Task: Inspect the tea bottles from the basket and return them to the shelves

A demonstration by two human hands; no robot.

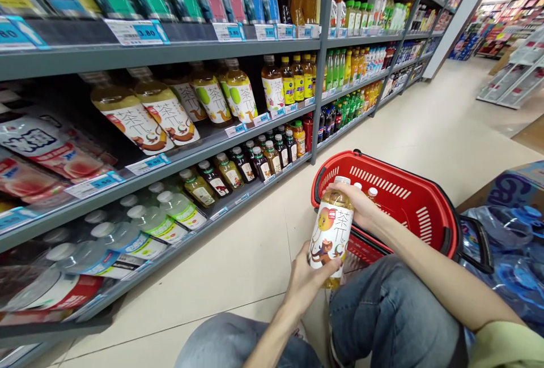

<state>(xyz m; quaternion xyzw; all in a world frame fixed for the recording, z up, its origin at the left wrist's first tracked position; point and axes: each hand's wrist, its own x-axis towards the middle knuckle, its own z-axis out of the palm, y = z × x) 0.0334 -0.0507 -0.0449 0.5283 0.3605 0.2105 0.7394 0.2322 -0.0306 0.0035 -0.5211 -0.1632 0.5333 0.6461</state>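
- Head view: left hand (306,278) clasps the bottle (331,231) near its base; right hand (356,201) curls around its shoulder.
- Bottle is tilted, near the red basket (440,187).
- Step seems to be handling the bottle; moving it calls for a steady grip.

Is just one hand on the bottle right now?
No, the left hand grips the bottle near its base, while the right hand holds it near its shoulder.
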